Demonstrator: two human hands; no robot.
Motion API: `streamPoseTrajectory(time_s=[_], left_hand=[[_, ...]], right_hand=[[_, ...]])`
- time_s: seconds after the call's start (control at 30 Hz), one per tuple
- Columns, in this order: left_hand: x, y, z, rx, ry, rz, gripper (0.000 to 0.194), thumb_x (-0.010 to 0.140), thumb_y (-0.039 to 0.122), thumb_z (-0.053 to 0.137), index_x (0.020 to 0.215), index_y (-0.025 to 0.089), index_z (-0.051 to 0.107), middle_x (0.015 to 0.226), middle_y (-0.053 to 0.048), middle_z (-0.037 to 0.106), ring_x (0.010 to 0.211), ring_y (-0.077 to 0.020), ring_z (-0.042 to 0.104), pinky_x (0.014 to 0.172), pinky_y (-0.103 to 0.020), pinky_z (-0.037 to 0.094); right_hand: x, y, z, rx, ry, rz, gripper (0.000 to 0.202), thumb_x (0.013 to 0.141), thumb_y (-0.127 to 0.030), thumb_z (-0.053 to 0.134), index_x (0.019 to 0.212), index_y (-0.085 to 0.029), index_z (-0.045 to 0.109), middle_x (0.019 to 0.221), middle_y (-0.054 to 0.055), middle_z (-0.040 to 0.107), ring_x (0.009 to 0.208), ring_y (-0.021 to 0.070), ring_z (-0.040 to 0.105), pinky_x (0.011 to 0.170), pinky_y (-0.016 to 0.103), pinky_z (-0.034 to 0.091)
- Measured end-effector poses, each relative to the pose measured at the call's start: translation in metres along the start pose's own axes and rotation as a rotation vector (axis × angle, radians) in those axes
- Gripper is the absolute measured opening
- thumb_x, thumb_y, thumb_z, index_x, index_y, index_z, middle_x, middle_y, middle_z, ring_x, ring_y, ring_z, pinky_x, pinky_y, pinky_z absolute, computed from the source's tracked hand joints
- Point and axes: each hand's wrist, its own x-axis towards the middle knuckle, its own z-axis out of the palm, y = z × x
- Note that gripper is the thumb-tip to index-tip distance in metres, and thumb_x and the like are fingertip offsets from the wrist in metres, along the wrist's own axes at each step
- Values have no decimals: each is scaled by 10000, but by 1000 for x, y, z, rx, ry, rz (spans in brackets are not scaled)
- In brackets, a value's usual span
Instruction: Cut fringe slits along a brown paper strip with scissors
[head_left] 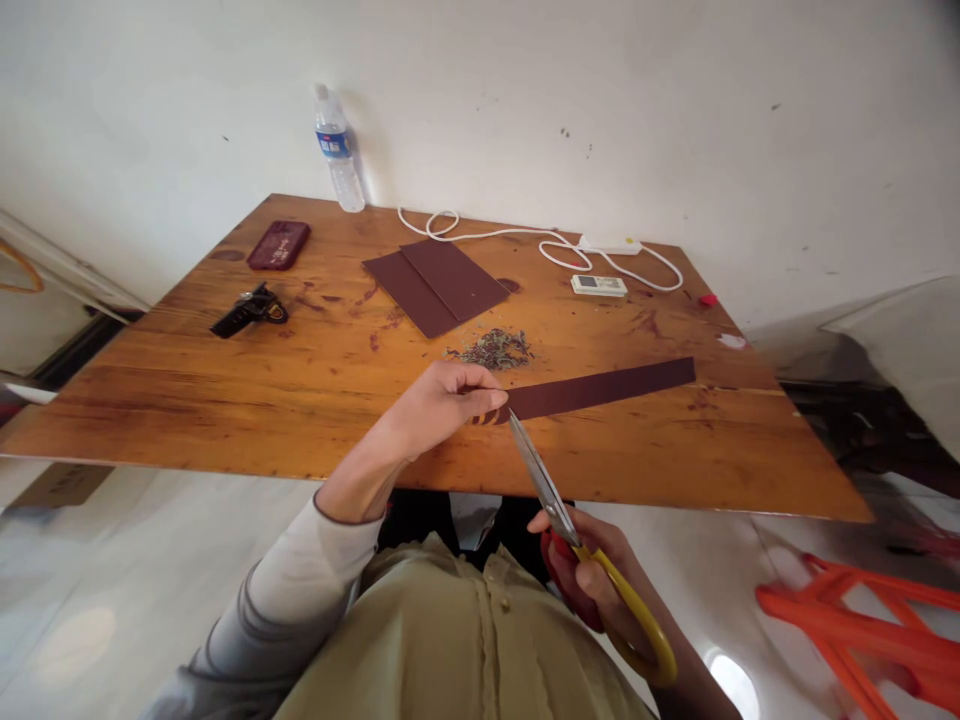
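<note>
My left hand (442,405) pinches the near-left end of a long dark maroon strip (600,388), which stretches to the right above the wooden table. Small cuts show at that end, under my fingers. In my right hand (600,570) is a pair of scissors (551,492) with one red and one yellow handle. The blades look closed or nearly so, and their tips meet the strip's lower edge beside my left fingertips. Behind my left hand lies a pile of small dark scraps (495,348).
Maroon sheets (435,285) lie mid-table. Along the back are a water bottle (341,160), a white cord (495,234) and a remote control (598,286). On the left sit a red phone (278,246) and a black clamp-like object (251,310). An orange stool (862,620) stands right.
</note>
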Motion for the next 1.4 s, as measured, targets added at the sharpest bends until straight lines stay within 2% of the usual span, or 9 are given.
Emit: streamPoseTrajectory(time_s=[0.13, 0.27, 0.43, 0.57, 0.77, 0.93, 1.07, 1.23, 1.4], left_hand=[[-1, 1, -2, 73, -32, 30, 191, 802, 271, 649, 639, 177, 679, 657, -14, 643, 654, -138, 535, 667, -277, 411], [-1, 2, -5, 152, -67, 70, 203, 815, 274, 630, 641, 182, 679, 643, -10, 634, 645, -141, 530, 649, -275, 406], [-2, 4, -8, 186, -122, 107, 197, 822, 256, 608, 651, 183, 675, 657, -10, 641, 649, -143, 534, 649, -276, 409], [-3, 4, -12, 232, -145, 128, 194, 818, 260, 613, 656, 185, 688, 634, -8, 635, 625, -147, 529, 616, -273, 405], [-2, 3, -15, 313, -205, 161, 215, 836, 251, 601, 658, 189, 702, 613, -3, 619, 592, -144, 516, 579, -265, 384], [0, 7, -16, 379, -241, 201, 271, 844, 256, 611, 590, 199, 684, 616, -23, 616, 588, -155, 511, 583, -279, 369], [1, 9, -15, 370, -256, 170, 245, 810, 243, 647, 570, 208, 678, 597, -19, 596, 602, -161, 507, 606, -286, 364], [2, 1, -4, 192, -156, 83, 187, 812, 228, 637, 644, 185, 708, 652, -14, 648, 634, -143, 529, 636, -277, 387], [5, -9, 17, -162, 16, 0, 159, 750, 272, 724, 626, 173, 719, 629, -6, 647, 623, -124, 519, 651, -271, 408]], right_hand=[[-1, -3, 0, -71, 26, -13, 596, 837, -794, 630, 997, -237, 768, 708, 6, 482, 591, 181, 381, 538, 305, 319], [-3, 1, 0, 8, -28, 19, 538, 890, -728, 627, 1039, -219, 719, 638, -44, 430, 482, 122, 297, 466, 269, 230], [-2, 2, -4, 7, -78, 13, 550, 882, -725, 642, 1015, -196, 716, 672, -34, 476, 467, 90, 269, 440, 254, 177], [1, 4, -10, 31, -118, 38, 548, 849, -733, 677, 961, -197, 712, 535, -83, 384, 416, 75, 195, 419, 254, 124], [0, 9, -19, -53, -127, 35, 576, 833, -731, 682, 1010, -190, 767, 617, -36, 452, 441, 90, 264, 385, 233, 194], [-2, 6, -23, -111, -146, 39, 539, 853, -694, 685, 1025, -192, 777, 696, -15, 472, 460, 86, 279, 365, 215, 191], [1, 9, -29, -177, -129, 30, 567, 812, -717, 713, 998, -186, 785, 677, -14, 464, 487, 101, 270, 385, 228, 189], [5, 16, -28, -137, -106, -48, 533, 830, -702, 710, 998, -198, 758, 610, -38, 453, 455, 101, 282, 414, 245, 194], [-2, 17, -8, 87, -44, -43, 548, 921, -696, 620, 1115, -191, 708, 527, -89, 387, 407, 91, 250, 418, 244, 193]])
